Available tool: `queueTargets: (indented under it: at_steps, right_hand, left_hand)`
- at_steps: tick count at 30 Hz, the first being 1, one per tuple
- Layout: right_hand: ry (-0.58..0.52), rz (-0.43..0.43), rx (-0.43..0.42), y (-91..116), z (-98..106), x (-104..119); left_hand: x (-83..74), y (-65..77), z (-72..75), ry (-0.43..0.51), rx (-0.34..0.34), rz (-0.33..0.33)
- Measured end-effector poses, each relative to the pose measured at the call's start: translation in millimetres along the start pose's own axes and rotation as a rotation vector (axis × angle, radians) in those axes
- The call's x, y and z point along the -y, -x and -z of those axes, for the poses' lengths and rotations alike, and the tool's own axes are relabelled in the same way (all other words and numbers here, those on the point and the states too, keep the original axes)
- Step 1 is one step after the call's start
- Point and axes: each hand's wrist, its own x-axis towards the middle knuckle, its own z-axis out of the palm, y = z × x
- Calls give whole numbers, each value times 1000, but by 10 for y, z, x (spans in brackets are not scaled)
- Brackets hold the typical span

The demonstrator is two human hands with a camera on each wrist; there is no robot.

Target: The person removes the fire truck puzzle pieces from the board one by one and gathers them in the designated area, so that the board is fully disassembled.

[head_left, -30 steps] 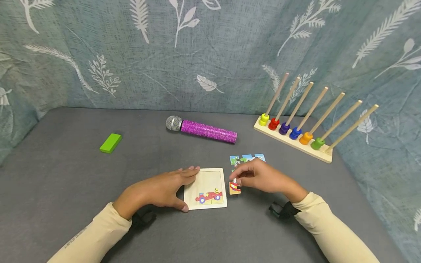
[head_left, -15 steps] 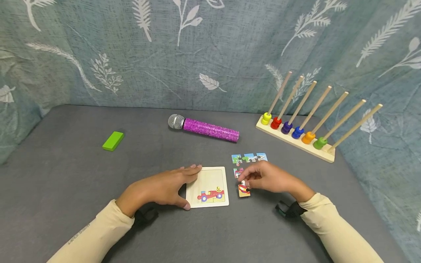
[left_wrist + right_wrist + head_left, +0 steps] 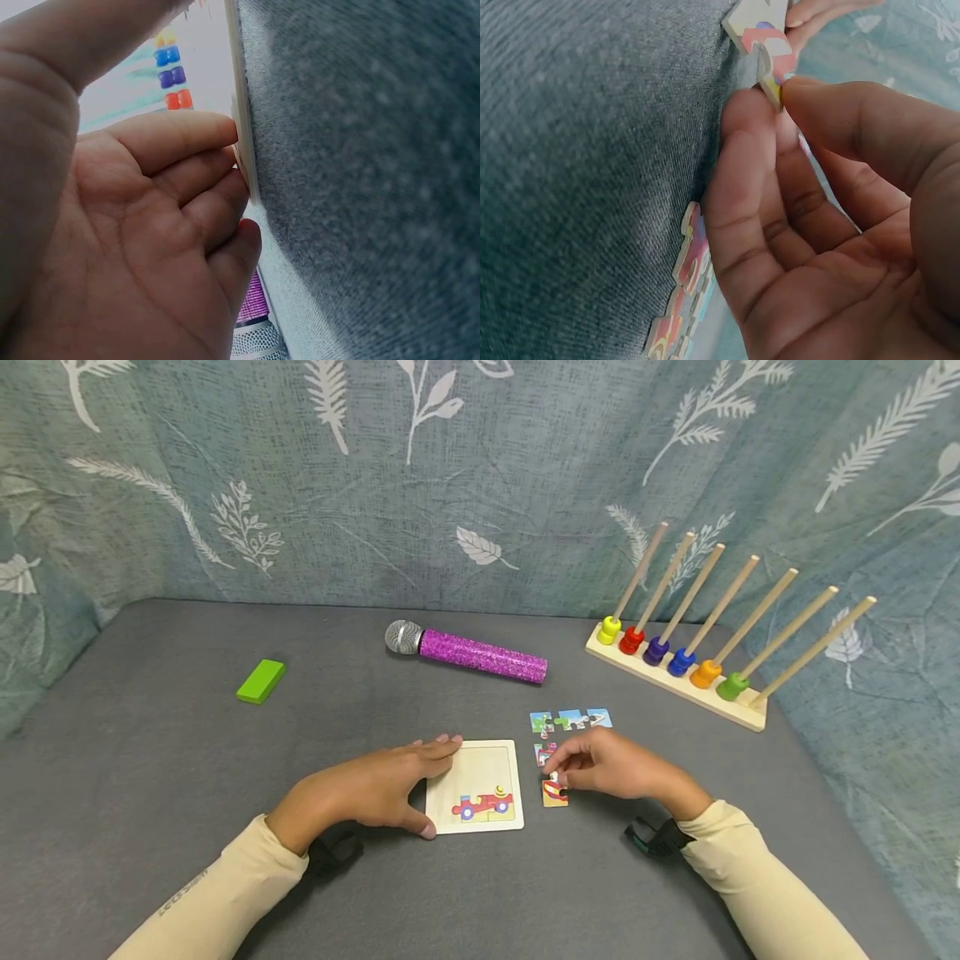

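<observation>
A square wooden puzzle tray (image 3: 480,768) lies on the table, with a partly assembled red car picture along its lower edge. My left hand (image 3: 375,789) rests at its left side, thumb at the near corner and fingertips at the far one. In the left wrist view the fingertips (image 3: 229,131) touch the tray's edge. Just right of the tray, my right hand (image 3: 611,766) pinches a red, white and orange puzzle piece (image 3: 554,796) between thumb and index finger. The right wrist view shows that piece (image 3: 778,60) tilted at the fingertips.
Several blue and green puzzle pieces (image 3: 571,720) lie in a row beyond my right hand, with another piece (image 3: 543,754) partly behind its fingers. A purple glitter microphone (image 3: 483,657), a green block (image 3: 261,682) and a pegged bead stand (image 3: 675,681) sit farther back, before a leaf-patterned curtain (image 3: 375,510).
My right hand has drawn the pinched puzzle piece slightly right, away from the tray, uncovering another piece behind it. My left hand has stayed at the tray, and the head view has shifted slightly.
</observation>
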Motion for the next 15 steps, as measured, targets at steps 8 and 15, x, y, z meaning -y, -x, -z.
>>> queueTargets:
  at_steps: [8, 15]
  right_hand:
    - [39, 1, -35, 15, 12, -8]
    - [121, 24, -103, 34, 23, -10]
  left_hand:
    - [13, -4, -8, -2, -2, 11]
    - [24, -7, -21, -4, -12, 8]
